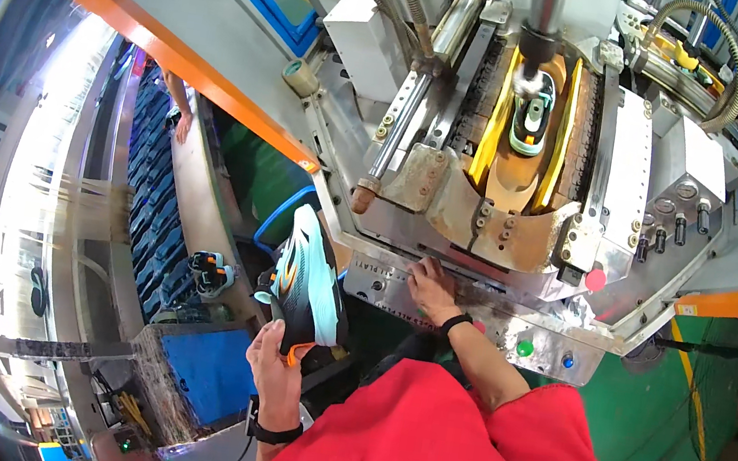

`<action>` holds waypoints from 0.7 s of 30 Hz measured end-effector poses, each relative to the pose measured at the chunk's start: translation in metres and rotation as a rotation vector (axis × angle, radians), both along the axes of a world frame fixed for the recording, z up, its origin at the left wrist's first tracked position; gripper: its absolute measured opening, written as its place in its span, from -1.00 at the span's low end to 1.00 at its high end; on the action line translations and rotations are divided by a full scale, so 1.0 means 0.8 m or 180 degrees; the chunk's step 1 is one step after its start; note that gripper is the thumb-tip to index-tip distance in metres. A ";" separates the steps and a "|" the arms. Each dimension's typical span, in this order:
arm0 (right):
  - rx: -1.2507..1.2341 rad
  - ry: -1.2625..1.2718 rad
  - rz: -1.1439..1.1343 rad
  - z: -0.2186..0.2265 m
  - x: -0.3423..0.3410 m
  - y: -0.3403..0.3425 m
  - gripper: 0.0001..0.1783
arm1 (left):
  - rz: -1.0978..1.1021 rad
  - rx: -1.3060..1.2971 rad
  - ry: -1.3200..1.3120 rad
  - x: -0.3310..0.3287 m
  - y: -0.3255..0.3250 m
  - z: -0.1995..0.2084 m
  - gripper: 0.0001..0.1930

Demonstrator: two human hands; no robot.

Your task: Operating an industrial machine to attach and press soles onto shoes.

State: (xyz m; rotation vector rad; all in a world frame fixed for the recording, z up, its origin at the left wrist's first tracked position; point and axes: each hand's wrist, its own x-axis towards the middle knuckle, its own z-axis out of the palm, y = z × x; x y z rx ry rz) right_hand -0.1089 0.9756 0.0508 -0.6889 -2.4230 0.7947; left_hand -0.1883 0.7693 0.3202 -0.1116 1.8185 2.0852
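Left hand: in the head view, lower left of centre, closed on the lower end of a shoe.
Shoe: left of centre, narrow end up, near a blue hose.
Right hand: mid-frame, on the panel, gripping nothing visible; whether it presses anything, I cannot tell.
Press: top, right of centre; second shoe between yellow pads.
Drop risk: a one-handed hold at one end could let the shoe tip.
Pinch risk: fingers straying between the pads could be caught if the press moved.
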 end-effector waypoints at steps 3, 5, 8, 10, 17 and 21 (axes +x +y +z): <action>-0.0162 -0.0048 0.0012 0.006 0.006 0.006 -0.79 | -0.0027 0.0112 -0.0044 0.004 0.008 0.001 -0.81; -0.0245 0.0111 0.0202 0.003 0.012 0.013 -0.78 | -0.0020 0.0087 -0.0098 0.011 0.015 0.005 -0.81; -0.0187 0.0154 0.0223 -0.003 0.003 0.010 -0.76 | -0.0005 0.0158 -0.0103 0.023 0.010 0.001 -0.81; -0.0300 0.0053 0.0304 0.001 -0.002 0.003 -0.75 | 0.0054 0.0190 -0.0115 0.035 -0.003 -0.003 -0.81; -0.0306 -0.0295 0.0417 -0.021 0.012 0.018 -0.75 | 0.0204 -0.0127 -0.0890 0.090 -0.056 -0.050 -0.78; -0.0600 -0.0310 0.0750 -0.021 0.001 0.019 -0.75 | 0.0997 -0.0214 -0.1204 0.130 -0.135 -0.109 -0.75</action>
